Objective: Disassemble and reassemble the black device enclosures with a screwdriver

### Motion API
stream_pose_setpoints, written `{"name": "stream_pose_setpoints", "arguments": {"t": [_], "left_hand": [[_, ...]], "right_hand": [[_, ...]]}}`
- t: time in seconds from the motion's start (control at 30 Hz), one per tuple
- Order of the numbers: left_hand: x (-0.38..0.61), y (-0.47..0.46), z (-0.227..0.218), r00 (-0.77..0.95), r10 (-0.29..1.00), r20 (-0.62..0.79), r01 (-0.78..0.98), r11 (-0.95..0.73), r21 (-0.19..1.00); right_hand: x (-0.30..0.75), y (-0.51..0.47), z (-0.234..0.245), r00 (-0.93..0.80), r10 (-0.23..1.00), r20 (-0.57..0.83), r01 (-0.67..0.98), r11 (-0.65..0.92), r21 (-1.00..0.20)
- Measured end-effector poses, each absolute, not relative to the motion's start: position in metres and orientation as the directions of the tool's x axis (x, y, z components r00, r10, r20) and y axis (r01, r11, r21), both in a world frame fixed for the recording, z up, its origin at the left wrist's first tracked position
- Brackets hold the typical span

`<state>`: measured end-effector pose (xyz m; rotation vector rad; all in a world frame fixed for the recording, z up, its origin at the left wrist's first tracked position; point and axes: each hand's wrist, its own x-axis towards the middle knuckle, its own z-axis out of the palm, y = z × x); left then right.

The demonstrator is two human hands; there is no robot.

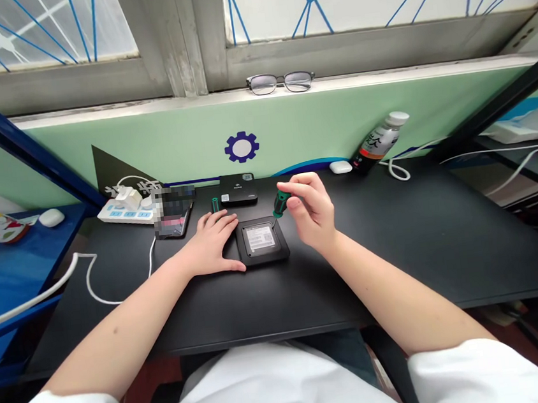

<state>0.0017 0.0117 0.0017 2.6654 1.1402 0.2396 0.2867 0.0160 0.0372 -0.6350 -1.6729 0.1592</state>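
Observation:
A square black device [281,251] with a white label on its upper face lies flat on the black table. My right hand [312,211] is closed around the green and black handle of a screwdriver [279,203], whose tip points down at the device's upper right corner. Whether the tip sits in a screw is too small to tell. Against the left side of the device rests my left hand [214,242], palm down with its fingers spread. Just beyond those fingers is a second green and black handle [215,204], partly hidden by the hand.
Behind the device lies a black box [239,192]. A phone [182,222] and a white power strip [128,207] with cables are at the left. A dark bottle [380,141] leans on the wall near a white case [340,167]. Eyeglasses [280,83] sit on the windowsill.

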Motion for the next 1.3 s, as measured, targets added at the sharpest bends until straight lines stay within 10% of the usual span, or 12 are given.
{"name": "stream_pose_setpoints", "arguments": {"t": [0.5, 1.3], "left_hand": [[0.003, 0.01, 0.003, 0.683, 0.728, 0.065, 0.688, -0.671, 0.276], [0.003, 0.01, 0.004, 0.683, 0.729, 0.052, 0.69, -0.667, 0.281]], "right_hand": [[0.278, 0.019, 0.031, -0.075, 0.713, 0.697, 0.015, 0.7, -0.714], [0.283, 0.025, 0.034, -0.137, 0.627, 0.767, 0.254, 0.771, -0.584]]}}
